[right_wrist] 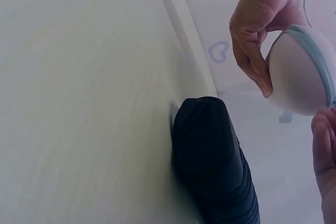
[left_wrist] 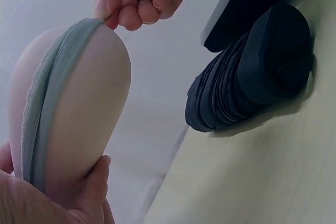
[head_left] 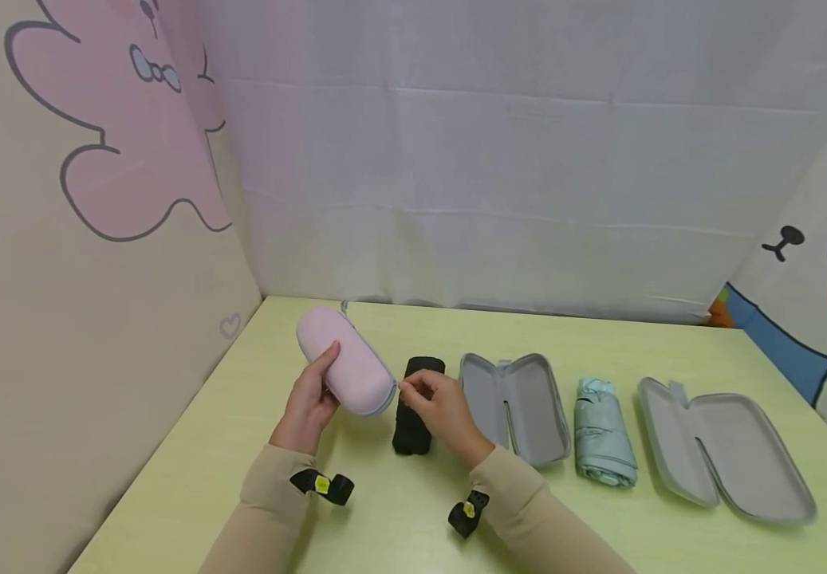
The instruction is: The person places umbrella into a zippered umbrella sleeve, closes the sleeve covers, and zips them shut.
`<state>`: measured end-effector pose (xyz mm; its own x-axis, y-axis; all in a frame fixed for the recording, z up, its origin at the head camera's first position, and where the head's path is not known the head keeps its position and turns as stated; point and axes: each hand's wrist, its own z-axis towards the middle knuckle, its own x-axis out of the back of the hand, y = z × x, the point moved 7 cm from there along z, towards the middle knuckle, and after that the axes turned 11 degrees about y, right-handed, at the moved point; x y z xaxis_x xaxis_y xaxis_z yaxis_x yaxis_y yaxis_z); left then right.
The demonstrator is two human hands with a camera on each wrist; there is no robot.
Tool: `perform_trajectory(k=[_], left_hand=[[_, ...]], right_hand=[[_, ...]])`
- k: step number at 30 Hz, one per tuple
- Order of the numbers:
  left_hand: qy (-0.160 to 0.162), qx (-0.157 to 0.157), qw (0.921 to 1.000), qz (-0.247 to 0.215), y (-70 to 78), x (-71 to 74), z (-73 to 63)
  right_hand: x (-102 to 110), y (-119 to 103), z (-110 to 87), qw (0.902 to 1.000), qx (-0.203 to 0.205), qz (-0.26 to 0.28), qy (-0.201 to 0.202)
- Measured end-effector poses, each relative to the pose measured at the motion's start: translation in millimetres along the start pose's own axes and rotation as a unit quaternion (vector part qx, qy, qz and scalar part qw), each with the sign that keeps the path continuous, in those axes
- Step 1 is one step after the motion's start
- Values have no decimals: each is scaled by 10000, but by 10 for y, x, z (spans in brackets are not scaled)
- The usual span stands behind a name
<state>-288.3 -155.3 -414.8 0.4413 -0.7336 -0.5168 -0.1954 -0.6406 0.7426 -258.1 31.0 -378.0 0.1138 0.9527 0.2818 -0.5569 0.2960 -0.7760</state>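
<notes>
A pink zip-up hard case (head_left: 344,359) is held up over the table by my left hand (head_left: 307,402), thumb across its top face and fingers underneath. A grey-blue zipper band (left_wrist: 55,87) runs round its edge, looking closed along the part that shows in the left wrist view. At the case's near right end, my right hand (head_left: 445,408) pinches the zipper pull between thumb and forefinger; the pull itself is mostly hidden by the fingertips. Below the right hand lies a black folded umbrella (head_left: 413,437), partly covered by the hand in the head view.
Right of the umbrella, a grey case (head_left: 538,406) lies spread open on the table (head_left: 377,510). Beyond it are a rolled mint-green folded umbrella (head_left: 603,434) and a second opened grey case (head_left: 750,454). A white curtain (head_left: 499,175) hangs behind the table's back edge.
</notes>
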Motion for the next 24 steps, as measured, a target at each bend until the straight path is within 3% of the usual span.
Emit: perform_trajectory(k=[4,10,14,18,24], left_hand=[[6,-39,10000,-24,8,-12,-3],[236,-136,9994,-217,23,13,10],[331,-105,9991,-253,16,34,9],[47,34,9993,-362,2,3,2],[-471,194,9964,-673,-13,-19,-21]], right_hand=[[7,2,16,10000,-74,-43,45],[-14,-31,-3,9999,153,-46,60],[-27,1,-8,9999,-57,148,38],[0,97,19,9987,-390,264,183],[95,124,87,9965,-570,374,480]])
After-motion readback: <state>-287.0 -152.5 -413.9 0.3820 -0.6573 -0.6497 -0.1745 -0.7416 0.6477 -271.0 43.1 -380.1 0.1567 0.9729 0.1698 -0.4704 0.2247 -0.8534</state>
